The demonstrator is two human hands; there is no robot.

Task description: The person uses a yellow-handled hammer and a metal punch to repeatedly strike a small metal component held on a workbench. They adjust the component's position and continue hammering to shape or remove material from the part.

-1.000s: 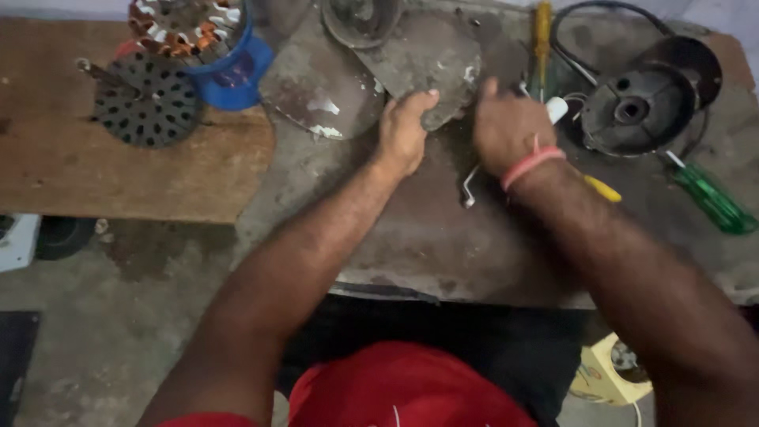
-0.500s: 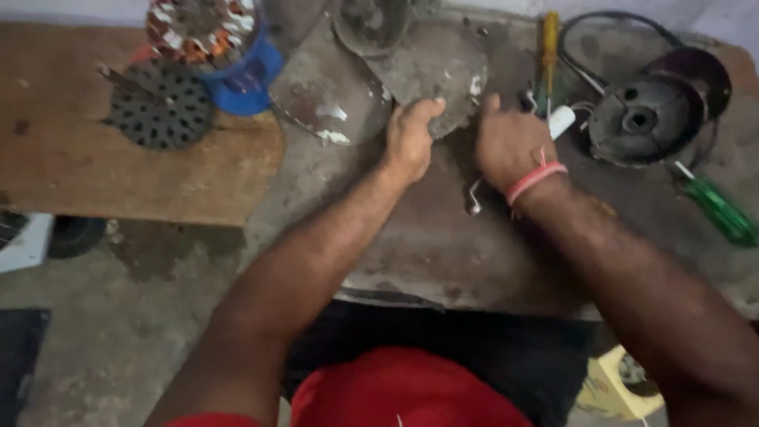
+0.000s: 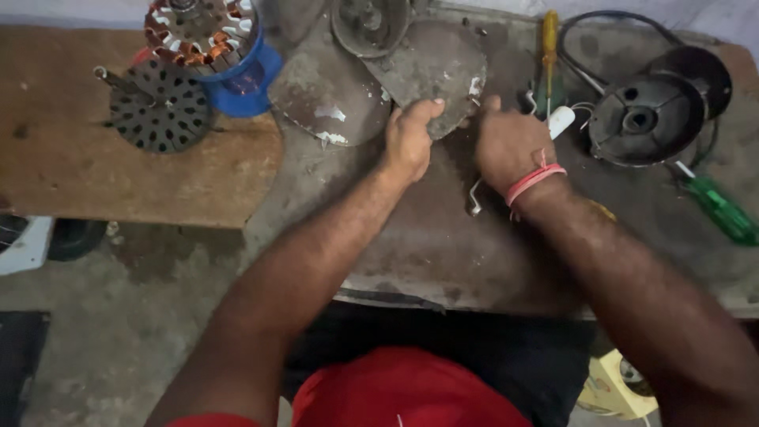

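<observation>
Head view: both hands, left (image 3: 409, 141) and right (image 3: 510, 146), grasp a grey fan blade (image 3: 431, 71); screwdrivers (image 3: 547, 47) and motor housing (image 3: 642, 119) lie beside.

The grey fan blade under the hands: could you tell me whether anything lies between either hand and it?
Nothing visible does. The left hand already grips the grey fan blade at its near edge, and the right hand rests beside that edge.

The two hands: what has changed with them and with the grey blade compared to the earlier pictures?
Very little. The left hand keeps its grip on the edge of the grey fan blade, and the right hand stays beside it, resting on the bench; both are only slightly closer together. The blade has not clearly moved. The green screwdriver, the black motor housing and the copper stator lie as before.
</observation>
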